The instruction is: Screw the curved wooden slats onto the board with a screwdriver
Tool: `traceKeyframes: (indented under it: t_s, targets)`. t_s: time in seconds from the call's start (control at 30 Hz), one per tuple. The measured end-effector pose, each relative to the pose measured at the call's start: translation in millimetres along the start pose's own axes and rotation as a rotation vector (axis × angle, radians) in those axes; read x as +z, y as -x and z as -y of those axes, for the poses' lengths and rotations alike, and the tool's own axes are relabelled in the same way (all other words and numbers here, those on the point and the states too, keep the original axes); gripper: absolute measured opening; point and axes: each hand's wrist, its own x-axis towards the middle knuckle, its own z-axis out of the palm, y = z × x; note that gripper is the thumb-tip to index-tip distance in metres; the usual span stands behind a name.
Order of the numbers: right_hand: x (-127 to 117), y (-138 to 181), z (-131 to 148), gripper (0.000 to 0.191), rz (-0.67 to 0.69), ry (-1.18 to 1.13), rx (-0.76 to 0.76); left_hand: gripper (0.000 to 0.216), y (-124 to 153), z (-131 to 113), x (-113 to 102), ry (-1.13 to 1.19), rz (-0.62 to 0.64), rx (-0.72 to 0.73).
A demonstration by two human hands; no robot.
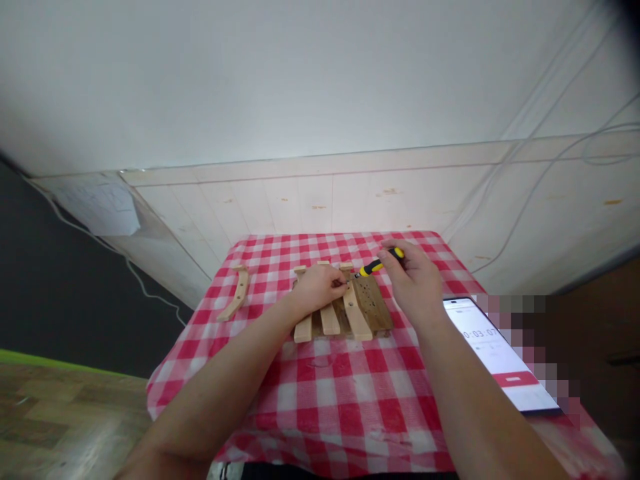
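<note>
In my right hand (416, 283) is a yellow and black screwdriver (376, 265), tilted with its tip down to the left, close to a curved light wood piece (356, 313). My left hand (320, 288) rests over the wood pieces, its fingertips pinched near the screwdriver tip; what they hold, if anything, is too small to make out. Beneath the pieces lies a darker wooden board (377, 308) with small dark holes or screws on its right part. Two more light wood strips (330, 321) lie side by side on it, partly covered by my left hand.
A separate curved wood piece (239, 293) with dark holes lies at the left on the red and white checked tablecloth (280, 400). A phone (493, 353) showing a timer lies at the right edge, partly behind my right forearm. A wall (310, 200) stands behind the table.
</note>
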Motion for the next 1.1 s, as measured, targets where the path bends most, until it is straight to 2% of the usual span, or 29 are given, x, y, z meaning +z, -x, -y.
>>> traceKeyframes:
  t_s: [0.33,0.67,0.8,0.9,1.1]
  targets:
    - [0.6,1.0,-0.1,0.023,0.003,0.012,0.011,0.014,0.1,-3.7,-1.4,-0.016,-0.003,-0.002]
    - [-2.0,1.0,2.2,0.022,0.037,0.091,-0.051,0.015,-0.1,-2.8,-2.6,-0.06,0.009,0.017]
    - [-0.7,-4.8,4.4,0.028,0.112,0.147,-0.105,0.016,-0.7,-2.2,-2.5,-0.08,0.031,0.037]
    - [5.1,-14.1,13.8,0.031,0.227,0.218,-0.155,0.015,-1.1,-1.4,-1.1,-0.04,0.025,0.037]
    - [17.7,-30.7,33.0,0.028,0.389,0.301,-0.263,0.015,-1.5,1.3,0.4,-0.003,0.019,0.042]
